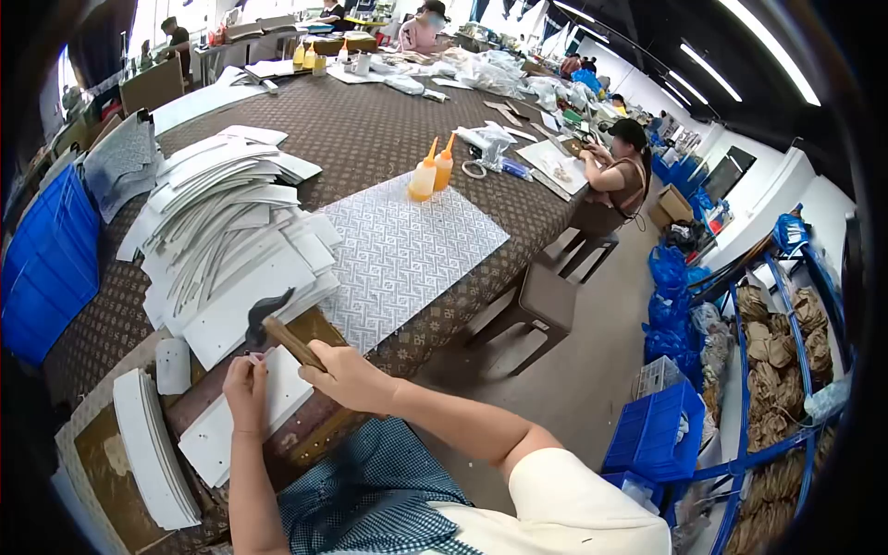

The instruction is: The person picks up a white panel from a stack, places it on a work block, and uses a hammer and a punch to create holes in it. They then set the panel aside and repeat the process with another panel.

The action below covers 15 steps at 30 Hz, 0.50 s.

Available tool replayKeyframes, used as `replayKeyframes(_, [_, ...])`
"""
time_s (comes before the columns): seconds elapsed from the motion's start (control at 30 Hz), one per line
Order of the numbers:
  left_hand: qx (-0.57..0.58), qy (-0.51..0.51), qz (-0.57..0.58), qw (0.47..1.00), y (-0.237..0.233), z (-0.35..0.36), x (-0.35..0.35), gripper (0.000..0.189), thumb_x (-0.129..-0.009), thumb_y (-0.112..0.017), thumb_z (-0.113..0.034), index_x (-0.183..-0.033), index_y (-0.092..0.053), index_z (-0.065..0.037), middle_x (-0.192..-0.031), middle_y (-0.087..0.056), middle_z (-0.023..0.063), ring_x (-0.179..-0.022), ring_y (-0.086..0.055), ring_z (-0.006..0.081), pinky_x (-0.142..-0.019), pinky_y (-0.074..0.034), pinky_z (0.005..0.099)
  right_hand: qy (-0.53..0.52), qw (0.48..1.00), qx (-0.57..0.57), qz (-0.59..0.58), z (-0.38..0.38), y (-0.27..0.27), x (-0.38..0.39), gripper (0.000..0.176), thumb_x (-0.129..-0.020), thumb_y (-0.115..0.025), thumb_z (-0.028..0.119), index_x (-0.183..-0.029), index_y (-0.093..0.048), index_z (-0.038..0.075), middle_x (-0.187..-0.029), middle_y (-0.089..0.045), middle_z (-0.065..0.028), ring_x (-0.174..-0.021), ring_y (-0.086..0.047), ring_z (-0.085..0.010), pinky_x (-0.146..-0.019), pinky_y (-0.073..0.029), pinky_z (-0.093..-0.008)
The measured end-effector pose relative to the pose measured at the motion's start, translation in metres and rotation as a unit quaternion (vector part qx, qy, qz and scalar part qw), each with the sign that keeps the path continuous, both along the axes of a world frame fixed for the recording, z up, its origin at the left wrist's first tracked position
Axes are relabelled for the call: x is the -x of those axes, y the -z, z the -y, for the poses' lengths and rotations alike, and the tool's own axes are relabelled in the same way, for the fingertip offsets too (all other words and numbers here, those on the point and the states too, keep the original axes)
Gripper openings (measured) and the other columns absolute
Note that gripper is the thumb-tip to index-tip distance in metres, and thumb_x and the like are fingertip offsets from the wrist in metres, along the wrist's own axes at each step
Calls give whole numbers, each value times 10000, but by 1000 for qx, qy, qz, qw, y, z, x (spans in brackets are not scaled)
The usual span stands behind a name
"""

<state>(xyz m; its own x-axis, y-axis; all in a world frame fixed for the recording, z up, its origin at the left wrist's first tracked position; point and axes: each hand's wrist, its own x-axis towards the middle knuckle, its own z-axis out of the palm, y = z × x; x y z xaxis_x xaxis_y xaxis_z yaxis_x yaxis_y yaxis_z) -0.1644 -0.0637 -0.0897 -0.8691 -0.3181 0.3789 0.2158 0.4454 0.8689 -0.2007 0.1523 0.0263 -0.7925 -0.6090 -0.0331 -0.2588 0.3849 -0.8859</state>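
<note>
My right hand (pixel 347 375) is closed round the wooden handle of a hammer (pixel 294 342), whose dark curved head is raised over the work spot. Just below that head, my left hand (pixel 246 388) has its fingertips pinched together; what they hold is too small to make out. Under both hands lies a white panel (pixel 208 446) with small dark dots, on a brown wooden board (pixel 319 439). To the left of it are a stack of curved white strips (pixel 153 453) and a whitish cylinder (pixel 173 366). A large pile of white panels (pixel 240 231) rises beyond my hands.
A grey-white patterned sheet (pixel 407 254) covers part of the table, with two orange-tipped squeeze bottles (pixel 423 178) on it. A blue crate (pixel 46 268) stands at left. A co-worker (pixel 615 171) sits at the right edge, near brown stools (pixel 546 301). Blue bins (pixel 657 430) and a rack stand right.
</note>
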Motion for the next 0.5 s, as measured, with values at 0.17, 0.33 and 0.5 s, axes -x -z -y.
replayKeyframes(0.17, [-13, 1, 0, 1000, 4, -3, 1, 83, -932, -599, -46, -913, -604, 35, -860, -605, 82, -662, -500, 129, -599, -412, 274, 99, 971, 125, 179, 7, 52, -21, 317, -1014, -519, 304, -1061, -567, -6, -720, -631, -60, -466, -552, -116, -474, -460, -274])
replayKeyframes(0.33, [-4, -4, 65, 998, -1, 5, -3, 85, -929, -620, -58, -944, -646, 22, -863, -626, 43, -764, -565, 90, -680, -461, 249, 167, 955, 180, 167, 20, 87, -37, 318, -1017, -515, 307, -1044, -578, -3, -728, -657, -71, -472, -574, -128, -480, -471, -278])
replayKeyframes(0.5, [-12, -53, 28, 998, -2, -2, 1, 79, -888, -662, -62, -854, -636, 4, -740, -594, 34, -647, -507, 97, -596, -417, 264, 153, 967, 130, 160, 19, 80, -37, 311, -1014, -517, 289, -1053, -566, -15, -810, -708, -89, -478, -586, -130, -481, -487, -280])
